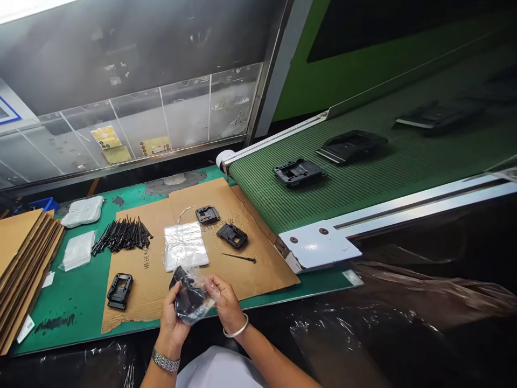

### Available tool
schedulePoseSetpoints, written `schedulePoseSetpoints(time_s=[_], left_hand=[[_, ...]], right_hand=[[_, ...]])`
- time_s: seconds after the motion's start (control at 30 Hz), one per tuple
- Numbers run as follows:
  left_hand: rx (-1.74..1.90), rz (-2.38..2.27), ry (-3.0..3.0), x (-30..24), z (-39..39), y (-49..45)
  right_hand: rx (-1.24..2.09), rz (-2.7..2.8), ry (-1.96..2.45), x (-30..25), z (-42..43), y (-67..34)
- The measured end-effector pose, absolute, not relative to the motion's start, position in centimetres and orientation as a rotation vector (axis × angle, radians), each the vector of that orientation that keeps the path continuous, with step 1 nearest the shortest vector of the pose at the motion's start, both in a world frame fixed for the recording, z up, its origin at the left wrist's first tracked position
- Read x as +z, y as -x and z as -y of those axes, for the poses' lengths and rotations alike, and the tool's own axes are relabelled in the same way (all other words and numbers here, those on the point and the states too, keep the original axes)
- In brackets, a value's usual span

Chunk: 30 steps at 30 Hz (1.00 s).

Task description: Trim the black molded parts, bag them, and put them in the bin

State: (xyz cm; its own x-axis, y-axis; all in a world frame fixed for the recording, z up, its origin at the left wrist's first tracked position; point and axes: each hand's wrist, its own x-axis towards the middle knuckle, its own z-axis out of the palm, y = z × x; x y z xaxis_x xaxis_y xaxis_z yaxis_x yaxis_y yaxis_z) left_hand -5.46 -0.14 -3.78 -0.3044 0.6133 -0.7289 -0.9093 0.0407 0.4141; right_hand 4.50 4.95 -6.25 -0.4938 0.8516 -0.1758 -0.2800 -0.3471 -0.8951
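Near the table's front edge, my left hand is closed around a black plastic part. A clear plastic bag covers at least some of that part. My right hand pinches the bag's side. Just beyond my hands lies a stack of clear bags on the cardboard sheet. Right of the stack are a black plastic frame, a second frame and a single thin black screw-like piece. Another black frame lies on the left.
A green conveyor belt at the right carries several black parts, the nearest one close to its end. On the green table are a pile of thin black pieces, white packets and stacked cardboard at the left.
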Motion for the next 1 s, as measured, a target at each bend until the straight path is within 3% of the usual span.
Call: schedulePoseSetpoints(time_s=[0.2,0.33,0.4,0.53,0.7,0.87,1.0], left_hand=[[1.575,-1.087,0.573,-4.6,-0.2,6.2],[1.526,-1.073,0.58,-5.6,-0.1,6.4],[1.489,-1.073,0.586,-5.9,0.1,6.4],[1.427,-1.087,0.594,-6.2,0.4,6.3],[1.326,-1.002,0.545,-5.7,0.5,5.0],[1.33,-1.002,0.541,-5.7,0.1,4.2],[1.393,-1.076,0.55,-6.6,-0.6,4.6]], right_hand=[[2.013,1.07,0.957,-5.5,-4.6,-5.3],[2.285,0.957,0.993,-5.3,-4.5,-6.8],[2.079,0.929,1.1,-5.4,-4.5,-7.5],[1.137,1.388,1.081,-5.5,-4.0,-8.5],[0.607,2.09,0.663,-5.6,-3.0,-8.3],[0.396,2.241,0.818,-6.7,-3.0,-8.1],[0.658,2.271,0.715,-6.4,-3.2,-9.0]])
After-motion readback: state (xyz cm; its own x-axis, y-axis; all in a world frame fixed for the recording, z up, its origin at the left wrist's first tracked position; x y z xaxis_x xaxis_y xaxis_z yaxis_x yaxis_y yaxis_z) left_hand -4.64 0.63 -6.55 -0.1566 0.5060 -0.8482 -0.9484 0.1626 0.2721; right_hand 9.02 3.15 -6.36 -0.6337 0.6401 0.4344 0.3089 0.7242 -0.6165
